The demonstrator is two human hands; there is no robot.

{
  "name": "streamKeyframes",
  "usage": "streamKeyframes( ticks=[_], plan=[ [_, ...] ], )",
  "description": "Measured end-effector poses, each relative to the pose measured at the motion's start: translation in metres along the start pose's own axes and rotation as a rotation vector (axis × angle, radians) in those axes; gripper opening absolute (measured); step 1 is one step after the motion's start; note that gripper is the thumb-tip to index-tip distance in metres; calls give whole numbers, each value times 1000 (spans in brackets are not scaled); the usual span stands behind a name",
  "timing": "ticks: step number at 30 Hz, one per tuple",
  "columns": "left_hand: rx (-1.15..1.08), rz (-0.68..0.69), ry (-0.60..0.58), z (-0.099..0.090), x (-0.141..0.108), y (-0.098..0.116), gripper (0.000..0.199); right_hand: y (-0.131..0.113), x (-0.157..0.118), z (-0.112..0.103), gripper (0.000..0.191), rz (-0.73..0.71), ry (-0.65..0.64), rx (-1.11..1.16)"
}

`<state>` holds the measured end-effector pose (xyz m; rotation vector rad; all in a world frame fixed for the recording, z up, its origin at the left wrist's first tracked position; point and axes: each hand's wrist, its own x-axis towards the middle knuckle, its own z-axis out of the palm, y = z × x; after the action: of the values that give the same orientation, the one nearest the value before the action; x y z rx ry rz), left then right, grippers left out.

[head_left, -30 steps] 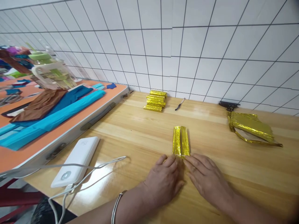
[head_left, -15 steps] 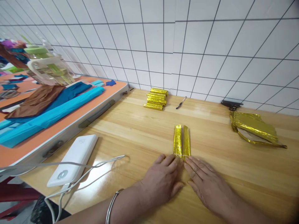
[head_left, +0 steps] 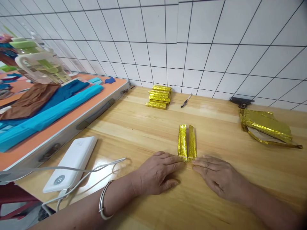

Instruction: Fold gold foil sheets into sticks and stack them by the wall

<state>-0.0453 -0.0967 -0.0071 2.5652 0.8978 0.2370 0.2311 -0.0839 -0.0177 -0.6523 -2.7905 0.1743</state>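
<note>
A folded piece of gold foil paper (head_left: 182,140) lies on the wooden table. Two upright strips run side by side away from me, with a narrow gap between, and a short folded edge joins them at the near end. My left hand (head_left: 160,172) rests palm down, fingers stretched out, with its fingertips at the left of that near edge. From the other side, the fingertips of my right hand (head_left: 218,174) touch the edge's right end, the fingers extended and close together. Neither hand wraps around anything.
Several folded gold strips (head_left: 158,97) lie near the tiled wall, beside a pen (head_left: 186,100). A stack of gold foil (head_left: 268,124) with a black clip (head_left: 242,101) is at right. At left are a white power bank (head_left: 72,163) with cable, blue cloth (head_left: 52,118) and a bottle (head_left: 43,64).
My hands have slid apart along the near edge, left hand leftward and right hand rightward, uncovering more of the joined end. The view has shifted slightly.
</note>
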Motion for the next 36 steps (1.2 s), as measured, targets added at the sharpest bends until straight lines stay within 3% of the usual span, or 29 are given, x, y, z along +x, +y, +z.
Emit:
streamKeyframes(
  ticks=[6,10,13,17,20,22,25,30,33,36],
  plan=[
    [82,-28,16,3,6,9,49,0,1,0,36,17,43,28],
    [161,-76,44,5,10,24,53,-24,3,3,32,90,135,-125],
    [213,-80,65,5,14,29,43,-46,6,8,30,95,190,-198],
    [201,-117,105,8,24,26,21,-72,16,16,29,86,290,-105],
    [197,-170,164,12,30,24,17,-81,23,14,25,79,279,-3],
    [196,-187,186,15,31,24,15,-76,23,7,24,62,240,35],
    [165,-160,196,16,28,22,14,-49,15,-7,27,105,240,-34],
    [138,-10,169,5,30,1,16,5,-10,-12,30,406,134,-181],
    [129,59,113,-12,42,-22,18,2,-18,-10,30,442,55,-167],
    [124,138,45,-29,55,-45,22,-28,-17,-12,28,427,54,-153]
  ],
)
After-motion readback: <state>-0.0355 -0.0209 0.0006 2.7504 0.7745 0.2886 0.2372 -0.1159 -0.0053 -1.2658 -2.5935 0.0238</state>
